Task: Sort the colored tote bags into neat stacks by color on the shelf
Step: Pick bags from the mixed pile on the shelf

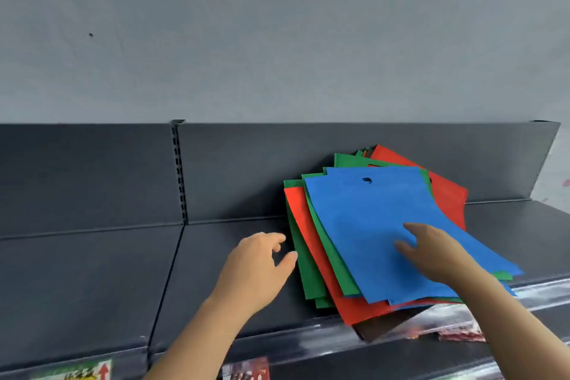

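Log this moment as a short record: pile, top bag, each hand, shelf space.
pile: mixed tote bags, blue, green and red, fanned out unsorted on the shelf
top bag: blue bag, lying flat, handle cutout towards the back panel
pile edge: front corner juts past the shelf lip
right hand: right hand open, fingers resting on the blue bag
left hand: left hand open, beside the pile's left edge; contact unclear
shelf space: bare dark shelf to the left of the pile
sorted stacks: none visible yet
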Demonstrator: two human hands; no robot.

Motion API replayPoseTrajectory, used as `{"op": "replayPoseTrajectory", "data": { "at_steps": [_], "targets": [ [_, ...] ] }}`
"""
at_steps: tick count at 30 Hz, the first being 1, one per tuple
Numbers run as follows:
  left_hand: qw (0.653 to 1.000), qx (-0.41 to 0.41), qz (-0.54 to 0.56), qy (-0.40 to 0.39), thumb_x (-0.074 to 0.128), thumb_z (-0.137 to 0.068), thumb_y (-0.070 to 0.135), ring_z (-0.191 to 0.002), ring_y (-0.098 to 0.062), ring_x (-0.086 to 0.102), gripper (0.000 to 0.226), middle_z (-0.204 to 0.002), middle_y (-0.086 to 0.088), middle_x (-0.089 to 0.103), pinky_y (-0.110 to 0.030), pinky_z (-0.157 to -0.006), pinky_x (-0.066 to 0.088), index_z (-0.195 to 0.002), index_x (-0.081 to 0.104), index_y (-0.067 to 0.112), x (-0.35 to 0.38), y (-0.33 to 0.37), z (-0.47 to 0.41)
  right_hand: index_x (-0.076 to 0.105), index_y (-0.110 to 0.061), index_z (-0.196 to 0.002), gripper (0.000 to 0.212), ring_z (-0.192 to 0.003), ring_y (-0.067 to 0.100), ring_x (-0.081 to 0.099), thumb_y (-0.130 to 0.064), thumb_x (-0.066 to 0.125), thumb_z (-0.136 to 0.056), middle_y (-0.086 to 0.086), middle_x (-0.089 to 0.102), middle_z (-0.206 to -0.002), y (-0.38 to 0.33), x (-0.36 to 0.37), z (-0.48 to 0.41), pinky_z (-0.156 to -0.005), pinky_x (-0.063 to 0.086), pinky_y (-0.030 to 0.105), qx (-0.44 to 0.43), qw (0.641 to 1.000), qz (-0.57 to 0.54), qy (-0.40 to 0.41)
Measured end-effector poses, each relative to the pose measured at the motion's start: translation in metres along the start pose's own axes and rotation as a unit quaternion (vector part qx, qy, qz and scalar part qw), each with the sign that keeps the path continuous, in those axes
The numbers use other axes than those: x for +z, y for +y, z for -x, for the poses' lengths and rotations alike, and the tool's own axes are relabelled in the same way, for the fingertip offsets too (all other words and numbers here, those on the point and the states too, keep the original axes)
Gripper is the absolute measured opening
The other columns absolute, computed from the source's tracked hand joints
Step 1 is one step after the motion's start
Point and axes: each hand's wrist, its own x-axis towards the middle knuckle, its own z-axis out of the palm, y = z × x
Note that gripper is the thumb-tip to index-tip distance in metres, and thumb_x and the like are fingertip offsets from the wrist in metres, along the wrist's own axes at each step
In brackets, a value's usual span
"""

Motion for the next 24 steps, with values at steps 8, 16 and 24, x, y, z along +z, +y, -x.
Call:
{"op": "replayPoseTrajectory", "data": {
  "at_steps": [8, 16, 24],
  "targets": [
    [0.993, -0.061, 0.067, -0.079, 0.052, -0.091, 0.047, -0.066, -0.012, 0.052, 0.025, -0.072, -0.006, 0.062, -0.024, -0.070, 0.049, -0.082, 0.037, 0.029, 0.053, 0.054, -0.032, 0.049, -0.010, -0.079, 0.028, -0.084, 0.021, 0.051, -0.034, 0.044, -0.094, 0.000, 0.054, -0.087, 0.030, 0.010, -0.001, -0.065, 0.031, 0.032, -0.056, 0.998, -0.002, 0.018],
    [0.975, -0.160, 0.156, 0.011, 0.065, -0.086, 0.019, -0.076, -0.005, 0.060, 0.052, -0.073, 0.002, 0.061, -0.014, -0.058, 0.039, -0.133, 0.044, 0.013, 0.057, 0.053, -0.042, 0.059, -0.002, -0.099, 0.028, -0.101, 0.031, 0.056, -0.025, 0.045, -0.094, 0.011, 0.062, -0.101, 0.042, 0.005, -0.012, -0.083, 0.045, 0.041, -0.081, 0.992, -0.087, 0.044],
    [0.955, -0.178, 0.238, 0.009, 0.060, -0.089, 0.023, -0.073, -0.018, 0.066, 0.011, -0.089, 0.006, 0.067, -0.032, -0.058, 0.051, -0.100, 0.057, 0.024, 0.066, 0.058, -0.045, 0.059, -0.013, -0.105, 0.023, -0.103, 0.030, 0.056, -0.027, 0.045, -0.094, 0.006, 0.064, -0.105, 0.069, 0.004, -0.017, -0.078, 0.043, 0.035, -0.030, 0.997, -0.067, 0.009]
  ]
}}
